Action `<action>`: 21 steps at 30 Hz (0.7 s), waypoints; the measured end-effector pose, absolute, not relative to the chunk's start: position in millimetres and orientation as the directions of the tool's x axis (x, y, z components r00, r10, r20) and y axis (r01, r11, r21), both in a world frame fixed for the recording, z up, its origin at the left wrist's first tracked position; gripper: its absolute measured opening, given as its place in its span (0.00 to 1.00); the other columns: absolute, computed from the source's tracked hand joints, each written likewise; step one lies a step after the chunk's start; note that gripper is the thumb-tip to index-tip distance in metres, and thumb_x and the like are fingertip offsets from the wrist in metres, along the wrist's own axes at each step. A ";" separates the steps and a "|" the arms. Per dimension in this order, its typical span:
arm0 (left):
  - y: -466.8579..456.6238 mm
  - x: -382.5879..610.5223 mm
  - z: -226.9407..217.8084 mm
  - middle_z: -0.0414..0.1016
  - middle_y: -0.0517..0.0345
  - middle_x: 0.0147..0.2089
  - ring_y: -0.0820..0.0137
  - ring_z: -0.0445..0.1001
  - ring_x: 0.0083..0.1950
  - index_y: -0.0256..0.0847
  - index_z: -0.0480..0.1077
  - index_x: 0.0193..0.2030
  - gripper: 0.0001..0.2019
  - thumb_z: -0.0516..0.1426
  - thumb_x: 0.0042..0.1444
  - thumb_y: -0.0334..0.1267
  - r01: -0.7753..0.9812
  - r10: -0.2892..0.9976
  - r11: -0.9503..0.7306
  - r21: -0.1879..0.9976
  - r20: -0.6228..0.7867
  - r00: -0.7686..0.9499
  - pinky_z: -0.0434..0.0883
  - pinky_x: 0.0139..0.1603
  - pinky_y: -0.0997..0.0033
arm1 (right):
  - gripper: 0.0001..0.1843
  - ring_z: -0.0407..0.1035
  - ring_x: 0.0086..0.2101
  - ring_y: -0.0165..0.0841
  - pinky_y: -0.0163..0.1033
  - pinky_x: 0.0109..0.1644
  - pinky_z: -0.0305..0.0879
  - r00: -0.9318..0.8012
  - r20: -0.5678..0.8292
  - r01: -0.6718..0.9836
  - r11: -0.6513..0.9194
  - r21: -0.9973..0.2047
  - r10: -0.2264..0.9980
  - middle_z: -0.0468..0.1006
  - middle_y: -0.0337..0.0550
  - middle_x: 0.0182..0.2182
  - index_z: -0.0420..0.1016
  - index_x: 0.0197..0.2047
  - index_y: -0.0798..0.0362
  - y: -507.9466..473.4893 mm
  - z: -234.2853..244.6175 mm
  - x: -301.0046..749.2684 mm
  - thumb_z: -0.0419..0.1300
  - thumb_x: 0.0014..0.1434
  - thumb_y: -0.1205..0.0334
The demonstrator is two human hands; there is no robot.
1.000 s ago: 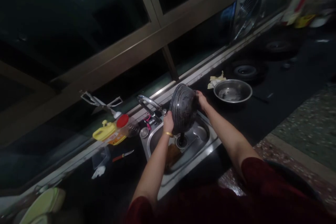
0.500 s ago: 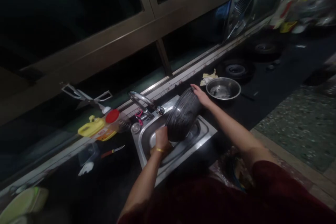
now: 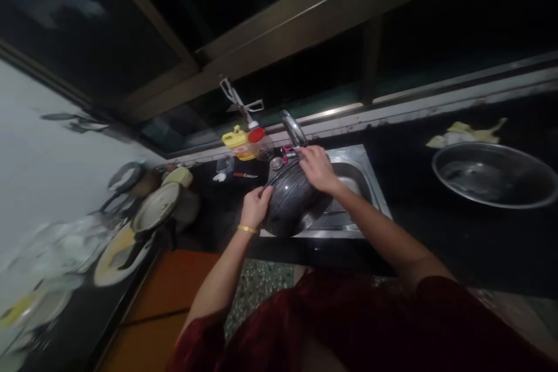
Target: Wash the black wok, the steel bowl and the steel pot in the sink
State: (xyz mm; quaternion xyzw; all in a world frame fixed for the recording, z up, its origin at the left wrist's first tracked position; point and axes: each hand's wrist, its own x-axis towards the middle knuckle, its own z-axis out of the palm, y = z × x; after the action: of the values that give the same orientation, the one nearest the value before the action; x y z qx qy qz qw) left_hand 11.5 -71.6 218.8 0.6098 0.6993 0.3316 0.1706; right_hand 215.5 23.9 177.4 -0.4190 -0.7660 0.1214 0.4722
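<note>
A dark, round wok [image 3: 292,200] with a ringed, shiny surface is tilted over the near left part of the steel sink [image 3: 377,186]. My left hand [image 3: 256,207] grips its left rim with the thumb on top, a yellow bangle at the wrist. At the far right rim, my right hand [image 3: 318,168] is closed on the edge. Behind the wok curves the chrome faucet [image 3: 294,128]. The rest of the sink's basin is partly covered by the wok and my right arm.
To the right stands a wide steel bowl [image 3: 492,177] with a yellowish cloth [image 3: 468,132] behind it. Left of the sink are a knife [image 3: 245,175], a yellow jug [image 3: 238,142] and a red-lidded jar [image 3: 256,135]. A lidded pot [image 3: 156,207] stands further left.
My view has turned left, bringing the left counter and wall into sight. Both hands have brought the wok from over the basin toward its left front edge; it stays gripped.
</note>
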 end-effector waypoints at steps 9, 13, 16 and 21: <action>-101.3 -37.6 202.9 0.62 0.64 0.20 0.76 0.56 0.26 0.35 0.68 0.23 0.19 0.51 0.53 0.49 0.704 0.903 0.120 0.700 0.218 -0.370 0.57 0.27 0.76 | 0.22 0.52 0.63 0.43 0.53 0.67 0.49 -0.515 0.706 0.369 0.869 -0.329 0.486 0.65 0.50 0.61 0.67 0.60 0.53 -61.1 175.1 119.5 0.48 0.64 0.61; -80.7 -57.1 198.7 0.59 0.64 0.19 0.75 0.57 0.25 0.36 0.66 0.20 0.23 0.52 0.53 0.55 0.686 0.886 0.151 0.712 0.210 -0.413 0.56 0.27 0.76 | 0.25 0.56 0.62 0.40 0.52 0.66 0.52 -0.221 0.541 0.388 0.582 -0.715 0.811 0.66 0.50 0.60 0.67 0.61 0.55 20.5 131.7 145.4 0.43 0.64 0.61; -66.1 -72.0 197.3 0.61 0.63 0.19 0.74 0.58 0.25 0.36 0.67 0.21 0.23 0.51 0.52 0.56 0.679 0.882 0.162 0.716 0.203 -0.425 0.56 0.28 0.75 | 0.27 0.65 0.57 0.39 0.51 0.61 0.61 -0.051 0.189 0.287 0.195 -0.938 0.981 0.72 0.49 0.56 0.69 0.59 0.55 56.3 104.8 159.4 0.40 0.65 0.57; -57.4 -87.3 194.2 0.61 0.63 0.19 0.74 0.59 0.26 0.36 0.66 0.20 0.23 0.51 0.52 0.56 0.719 0.902 0.124 0.684 0.225 -0.369 0.56 0.29 0.75 | 0.24 0.58 0.61 0.36 0.48 0.67 0.52 -0.159 0.495 0.340 0.518 -0.785 0.854 0.68 0.43 0.60 0.71 0.57 0.51 28.0 131.0 122.0 0.46 0.63 0.57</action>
State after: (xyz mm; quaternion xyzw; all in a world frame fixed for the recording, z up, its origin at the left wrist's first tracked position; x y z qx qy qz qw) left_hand -87.3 -57.4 194.2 0.5479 0.7395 0.3713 0.1229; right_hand 122.0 28.0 131.0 -0.4171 -0.7158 0.2588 0.4968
